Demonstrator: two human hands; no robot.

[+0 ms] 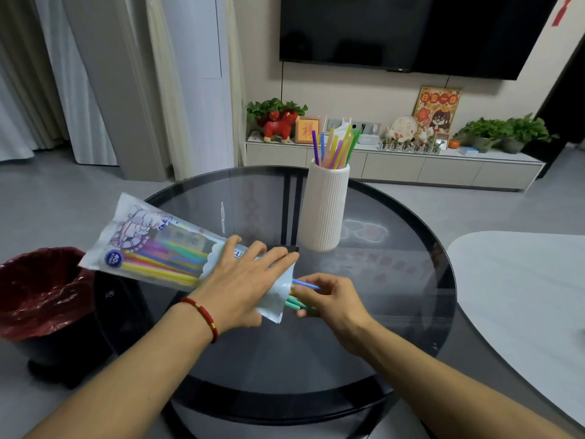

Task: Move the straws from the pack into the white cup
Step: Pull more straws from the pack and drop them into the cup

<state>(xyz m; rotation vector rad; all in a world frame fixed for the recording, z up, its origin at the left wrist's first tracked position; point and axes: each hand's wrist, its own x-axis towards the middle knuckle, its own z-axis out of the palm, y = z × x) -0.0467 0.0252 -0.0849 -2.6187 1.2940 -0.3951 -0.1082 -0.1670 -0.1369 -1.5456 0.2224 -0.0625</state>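
Note:
A plastic straw pack [152, 245] with coloured straws inside lies slanted over the round glass table [395, 280], its open end pointing right. My left hand [243, 277] grips the pack near that open end. My right hand [326, 296] pinches several straws [299, 304], green and blue, that stick out of the opening. A tall ribbed white cup [323, 210] stands upright on the table behind the hands. It holds several coloured straws [335, 147] that lean out of its top.
A bin lined with a red bag [41, 289] stands on the floor at the left. A white table top [522, 299] lies to the right. A low TV cabinet [395, 166] with plants and ornaments runs along the back wall.

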